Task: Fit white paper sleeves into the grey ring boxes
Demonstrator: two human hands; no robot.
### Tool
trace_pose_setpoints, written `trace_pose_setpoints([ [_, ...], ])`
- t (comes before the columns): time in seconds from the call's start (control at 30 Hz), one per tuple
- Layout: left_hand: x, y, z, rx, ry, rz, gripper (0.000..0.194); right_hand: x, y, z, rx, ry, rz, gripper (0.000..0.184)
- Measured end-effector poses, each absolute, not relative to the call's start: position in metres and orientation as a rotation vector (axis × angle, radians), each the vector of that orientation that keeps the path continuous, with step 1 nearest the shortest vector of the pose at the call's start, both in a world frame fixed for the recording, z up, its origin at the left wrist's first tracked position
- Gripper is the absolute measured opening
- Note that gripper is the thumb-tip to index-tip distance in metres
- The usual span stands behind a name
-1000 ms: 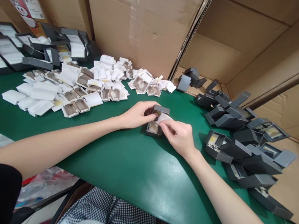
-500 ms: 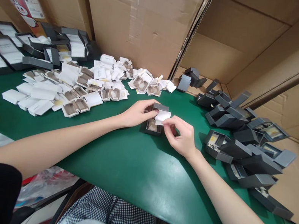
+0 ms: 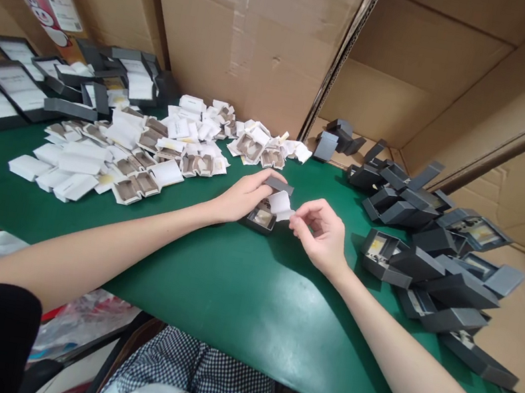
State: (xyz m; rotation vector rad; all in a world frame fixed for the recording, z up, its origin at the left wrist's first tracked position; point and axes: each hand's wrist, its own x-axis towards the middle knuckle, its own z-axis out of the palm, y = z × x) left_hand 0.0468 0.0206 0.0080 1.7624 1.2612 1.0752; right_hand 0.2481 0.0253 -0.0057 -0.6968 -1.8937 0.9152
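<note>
A small open grey box (image 3: 261, 218) sits on the green table (image 3: 226, 285), its lid (image 3: 279, 186) raised. My left hand (image 3: 242, 196) is curled round the box's left side and lid, holding it. My right hand (image 3: 319, 234) pinches the edge of a white paper insert (image 3: 280, 204) that sticks up out of the box. Something pale lies inside the box bottom.
A heap of white folded inserts (image 3: 124, 145) lies at the left. Flat dark trays with white cards (image 3: 1, 89) stand at the far left. A pile of open grey boxes (image 3: 425, 252) fills the right side. Cardboard walls (image 3: 252, 25) close off the back.
The box has tipped up and shifted slightly left in my left hand. My right hand has drawn back to the right, pulling the white insert partly out.
</note>
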Motion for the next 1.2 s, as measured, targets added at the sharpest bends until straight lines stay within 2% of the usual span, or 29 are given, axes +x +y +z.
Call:
trace_pose_setpoints([
  [0.13,0.047,0.023,0.005,1.544,1.108,1.160,0.035,0.245,0.028,-0.006,-0.746,-1.912,0.852,0.007],
  [0.27,0.049,0.022,0.004,1.506,1.012,1.146,0.043,0.245,0.034,-0.010,-0.849,-1.868,0.889,0.018],
  [0.7,0.050,0.024,0.002,1.606,0.938,1.208,0.050,0.245,0.036,-0.006,-0.824,-1.932,0.822,0.004],
  [0.9,0.052,0.024,0.001,1.594,1.018,1.235,0.047,0.246,0.036,-0.007,-0.788,-1.932,0.869,0.016],
  [1.07,0.052,0.025,-0.001,1.529,1.074,1.297,0.049,0.247,0.035,-0.004,-0.776,-2.022,0.701,0.009],
  [1.2,0.051,0.026,-0.004,1.496,1.075,1.300,0.054,0.247,0.035,-0.004,-0.748,-2.065,0.649,0.016],
])
